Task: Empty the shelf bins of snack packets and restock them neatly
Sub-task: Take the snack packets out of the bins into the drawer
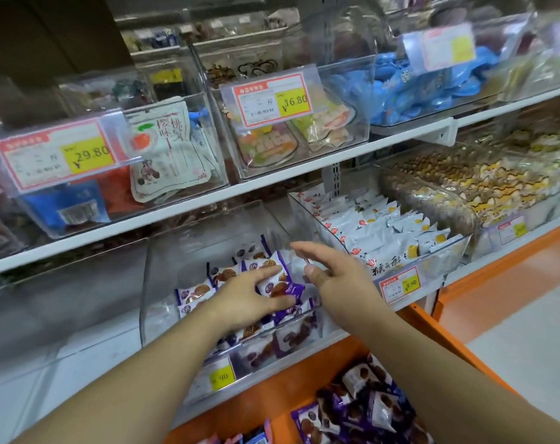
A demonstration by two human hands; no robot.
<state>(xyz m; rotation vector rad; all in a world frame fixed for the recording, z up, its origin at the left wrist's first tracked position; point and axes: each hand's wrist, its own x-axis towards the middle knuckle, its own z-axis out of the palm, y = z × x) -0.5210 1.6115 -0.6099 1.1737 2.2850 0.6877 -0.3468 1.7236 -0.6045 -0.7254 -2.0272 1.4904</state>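
A clear plastic bin (163, 267) on the lower shelf holds purple-and-white waffle snack packets (283, 288) standing in rows at its front right. My left hand (250, 296) lies on these packets with fingers spread and fairly straight, one packet between thumb and forefinger. My right hand (333, 277) hovers just right of them, over the bin's right side, fingers extended and holding nothing. A loose pile of the same purple packets (365, 408) lies on the orange ledge below the bin.
To the right stands a bin of white packets (378, 225) with a 9.90 price tag (403, 285). Further right are bins of brown and yellow snacks (464, 184). The shelf above (272, 177) carries bins tagged 29.80 and 16.80. The floor (528, 331) lies at the right.
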